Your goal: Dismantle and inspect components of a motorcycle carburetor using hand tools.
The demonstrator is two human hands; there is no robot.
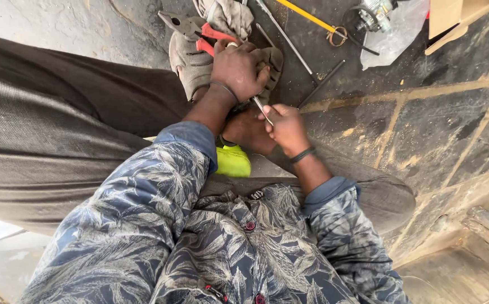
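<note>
So the person's sitting on the floor [436, 124], legs folded, both hands working low over one foot. Nearest in, the right hand [287, 128] is closed in a pinch on a thin metal rod [264, 110], which pokes up and left out of the fingers toward the other hand. The left hand [238, 68] is just past it, curled shut and pressing down over the sandal [191, 65]; can't tell what's under the palm, if anything. The rod's top end sits right at the base of that left hand, so the two hands are nearly touching. Looks to me like the rod is being worked into something held down between foot and hand, and that needs a steady pinch and a firm hold-down. Farther out on the floor: red-handled pliers [196, 31] just beside the left hand, a rag [227, 16], then long rods [289, 42] and a plastic bag [399, 28] near the far edge.
</note>
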